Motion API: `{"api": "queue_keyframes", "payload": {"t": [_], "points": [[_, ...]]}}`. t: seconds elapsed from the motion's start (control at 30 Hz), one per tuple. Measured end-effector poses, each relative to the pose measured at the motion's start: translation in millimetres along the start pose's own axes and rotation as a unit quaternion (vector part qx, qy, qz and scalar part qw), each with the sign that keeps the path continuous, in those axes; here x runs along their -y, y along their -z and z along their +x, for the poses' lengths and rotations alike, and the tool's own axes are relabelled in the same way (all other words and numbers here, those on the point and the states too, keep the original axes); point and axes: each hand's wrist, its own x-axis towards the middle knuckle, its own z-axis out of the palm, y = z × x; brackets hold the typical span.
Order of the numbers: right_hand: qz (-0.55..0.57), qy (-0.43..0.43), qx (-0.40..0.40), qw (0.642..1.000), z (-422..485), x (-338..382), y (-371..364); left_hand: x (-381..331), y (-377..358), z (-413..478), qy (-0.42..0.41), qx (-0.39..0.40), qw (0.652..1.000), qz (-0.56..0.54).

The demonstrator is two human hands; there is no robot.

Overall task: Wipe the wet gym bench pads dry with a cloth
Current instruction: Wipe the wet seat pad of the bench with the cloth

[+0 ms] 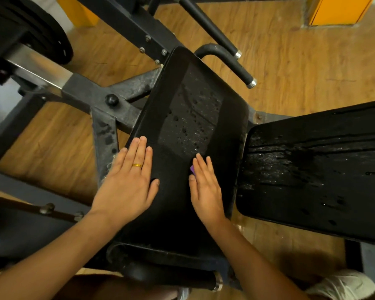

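Observation:
A black seat pad (195,109) slopes away from me, with water drops over its lighter middle patch. My left hand (129,182), wearing a gold ring, lies flat on the pad's near left part with straight fingers. Flat on the near right part lies my right hand (205,187), and a small purple bit (192,169) shows beside its thumb. Dark fabric, seemingly a black cloth (171,191), lies under both hands, but its edges blend into the pad. To the right a second black pad (312,169) carries wet streaks and drops.
The machine's dark steel frame (108,98) runs to the left, with black weight plates (30,29) at the top left. Two padded handles (232,59) stick out behind the seat pad. A wooden floor (301,72) lies all around. A light shoe (342,284) shows at the bottom right.

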Motion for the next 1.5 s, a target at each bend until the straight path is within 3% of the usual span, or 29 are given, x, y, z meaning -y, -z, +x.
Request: {"api": "queue_keyframes", "payload": {"t": [0.23, 0.37, 0.67, 1.27, 1.5], "points": [[-0.029, 0.192, 0.074, 0.978, 37.9, 32.6, 8.3, 0.7, -3.0, 0.9, -0.005, -0.002, 1.000, -0.002], [0.006, 0.252, 0.118, 0.960, 65.7, 58.5, 7.2, 0.6, -2.9, 0.0, -0.008, 0.000, 1.000, -0.009], [0.045, 0.246, 0.036, 0.968, 27.3, 6.6, 3.0, 1.0, -3.9, -1.0, -0.008, 0.007, 1.000, -0.002], [0.037, 0.374, 0.116, 0.920, 91.6, 45.7, 11.3, -0.3, -1.0, -0.8, -0.013, 0.006, 1.000, 0.002], [0.069, 0.311, 0.025, 0.947, 62.8, 17.3, 5.7, -0.6, 0.6, -0.2, -0.012, 0.015, 1.000, 0.007]]}}
